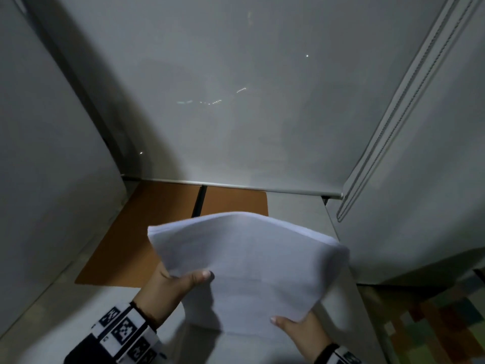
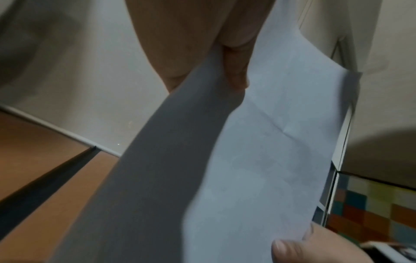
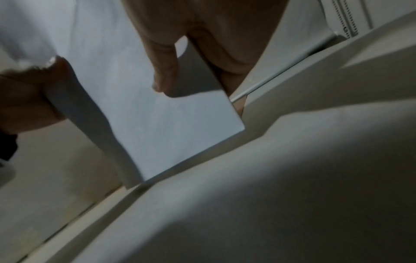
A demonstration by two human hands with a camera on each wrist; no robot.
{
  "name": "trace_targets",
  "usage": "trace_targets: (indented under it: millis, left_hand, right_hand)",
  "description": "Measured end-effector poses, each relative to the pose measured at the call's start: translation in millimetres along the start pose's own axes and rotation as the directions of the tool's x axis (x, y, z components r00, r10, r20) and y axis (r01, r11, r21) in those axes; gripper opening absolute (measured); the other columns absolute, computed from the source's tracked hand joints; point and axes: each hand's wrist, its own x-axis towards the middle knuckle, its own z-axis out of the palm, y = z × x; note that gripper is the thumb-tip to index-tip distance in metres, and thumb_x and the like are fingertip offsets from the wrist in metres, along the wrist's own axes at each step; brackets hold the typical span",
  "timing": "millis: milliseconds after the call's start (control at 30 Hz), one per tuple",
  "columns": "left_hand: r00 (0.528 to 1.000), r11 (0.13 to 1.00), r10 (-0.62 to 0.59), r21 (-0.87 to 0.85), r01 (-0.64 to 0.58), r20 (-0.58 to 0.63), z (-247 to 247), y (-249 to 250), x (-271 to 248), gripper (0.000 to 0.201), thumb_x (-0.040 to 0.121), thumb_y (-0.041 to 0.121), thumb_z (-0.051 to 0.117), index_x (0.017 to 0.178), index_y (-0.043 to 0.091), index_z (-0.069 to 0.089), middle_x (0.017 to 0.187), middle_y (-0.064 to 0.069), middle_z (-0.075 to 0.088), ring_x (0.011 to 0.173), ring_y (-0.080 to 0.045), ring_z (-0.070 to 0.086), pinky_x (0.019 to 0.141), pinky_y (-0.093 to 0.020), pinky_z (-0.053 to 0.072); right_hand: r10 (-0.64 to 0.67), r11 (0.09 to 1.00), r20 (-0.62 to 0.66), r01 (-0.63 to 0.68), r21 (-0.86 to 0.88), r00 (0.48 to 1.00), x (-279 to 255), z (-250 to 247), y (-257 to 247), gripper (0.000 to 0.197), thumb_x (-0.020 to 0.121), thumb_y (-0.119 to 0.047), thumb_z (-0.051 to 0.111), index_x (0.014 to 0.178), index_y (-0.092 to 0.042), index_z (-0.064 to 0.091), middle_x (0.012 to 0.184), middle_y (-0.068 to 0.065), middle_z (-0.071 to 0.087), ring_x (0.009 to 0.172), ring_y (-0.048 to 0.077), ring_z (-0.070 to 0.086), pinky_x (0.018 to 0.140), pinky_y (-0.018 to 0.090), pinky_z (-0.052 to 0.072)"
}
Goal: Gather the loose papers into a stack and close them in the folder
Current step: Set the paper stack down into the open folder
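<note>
A stack of white papers [image 1: 252, 261] hangs in the air above the grey table, bowed upward in the middle. My left hand [image 1: 173, 282] grips its left edge, thumb on top and fingers underneath. My right hand [image 1: 299, 329] pinches the near right corner the same way. The wrist views show the papers [image 2: 265, 142] [image 3: 148, 113] held between thumb and fingers. Behind them the brown folder [image 1: 147, 227] lies open and flat on the table, its dark spine [image 1: 199, 200] running away from me; the papers hide part of its right half.
A pale roller blind [image 1: 236, 101] with a metal bottom bar [image 1: 236, 185] closes the far side of the table [image 1: 304, 208]. A bead cord [image 1: 393, 122] hangs at the right. Grey partitions stand left and right. Coloured floor tiles [image 1: 446, 316] show at bottom right.
</note>
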Motion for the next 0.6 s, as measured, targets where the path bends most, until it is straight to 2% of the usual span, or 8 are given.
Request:
trace_targets:
  millis: [100,167,267,333,400,433,500,600]
  left_hand:
    - [0.997,0.996,0.06,-0.064,-0.057,0.052,-4.4,10.3,16.4,0.082,0.018,0.051,0.09,0.092,0.024,0.068,0.089,0.005,0.078,0.085,-0.013,0.071,0.066,-0.025,0.06]
    - [0.994,0.994,0.072,-0.09,-0.065,0.077,-7.9,17.7,30.5,0.078,0.027,0.047,0.091,0.098,0.025,0.069,0.102,0.003,0.076,0.097,-0.02,0.069,0.079,-0.038,0.057]
    - [0.992,0.993,0.063,-0.106,-0.051,0.107,-14.7,24.5,53.7,0.071,0.032,0.048,0.089,0.097,0.026,0.072,0.104,0.006,0.075,0.1,-0.018,0.068,0.085,-0.037,0.056]
    - [0.991,0.99,0.051,-0.137,-0.034,0.124,-28.1,22.9,73.2,0.063,0.039,0.055,0.085,0.088,0.017,0.074,0.092,0.004,0.077,0.09,-0.017,0.071,0.075,-0.028,0.06]
    - [0.998,0.997,-0.003,-0.082,0.008,0.069,-52.5,8.6,97.3,0.059,0.058,0.06,0.073,0.09,0.011,0.07,0.079,0.002,0.071,0.082,-0.021,0.067,0.074,-0.032,0.058]
    - [0.999,0.999,-0.042,0.031,0.042,-0.003,-71.1,-4.7,111.1,0.056,0.071,0.054,0.066,0.102,0.008,0.066,0.082,-0.002,0.067,0.087,-0.026,0.063,0.08,-0.039,0.055]
    - [0.973,0.856,-0.095,0.482,0.187,-0.21,-116.1,-38.8,136.3,0.042,0.087,0.028,0.058,0.123,0.006,0.055,0.112,-0.015,0.064,0.107,-0.034,0.057,0.096,-0.047,0.046]
    - [0.904,0.453,-0.203,0.782,0.428,-0.377,-181.3,-87.9,156.5,0.058,0.085,0.021,0.063,0.135,0.007,0.04,0.14,-0.024,0.044,0.125,-0.04,0.044,0.107,-0.049,0.036]
  right_hand:
    - [-0.029,0.999,0.012,0.029,-0.034,1.0,4.9,-5.0,-12.9,0.082,0.012,-0.081,0.067,0.075,-0.028,0.067,0.071,-0.023,0.069,0.079,-0.018,0.063,0.081,0.008,0.049]
    - [-0.098,0.989,0.04,0.102,-0.106,0.994,6.4,-5.6,-26.1,0.101,0.021,-0.086,0.061,0.095,-0.017,0.068,0.091,-0.019,0.067,0.098,-0.004,0.061,0.098,0.021,0.041]
    - [-0.158,0.979,0.024,0.16,-0.127,0.987,12.0,-4.1,-39.4,0.086,0.055,-0.051,0.078,0.124,-0.006,0.051,0.114,-0.009,0.052,0.116,0.004,0.043,0.099,-0.002,0.022]
    - [-0.144,0.984,0.0,0.143,-0.108,0.99,21.2,-0.9,-40.6,0.07,0.059,-0.049,0.077,0.117,-0.016,0.056,0.117,-0.019,0.058,0.115,0.002,0.052,0.101,0.003,0.029]
    - [-0.049,0.996,-0.025,0.047,-0.075,0.998,33.8,1.4,-38.6,0.044,0.069,-0.032,0.076,0.107,-0.014,0.063,0.105,-0.008,0.073,0.093,0.01,0.067,0.088,0.03,0.052]
    - [0.007,0.998,-0.01,-0.007,-0.07,1.0,40.5,2.9,-38.7,0.026,0.078,-0.017,0.069,0.102,-0.009,0.064,0.087,0.001,0.076,0.072,0.015,0.068,0.064,0.032,0.056]
    - [0.093,0.994,0.022,-0.092,-0.065,0.995,54.3,7.4,-40.7,0.009,0.086,-0.006,0.057,0.092,-0.006,0.064,0.055,0.004,0.065,0.04,0.017,0.055,0.04,0.024,0.041]
    - [0.193,0.981,0.006,-0.193,-0.035,0.981,73.7,18.6,-37.2,0.012,0.087,-0.007,0.054,0.089,-0.012,0.064,0.071,0.011,0.067,0.044,0.022,0.055,0.038,0.022,0.039]
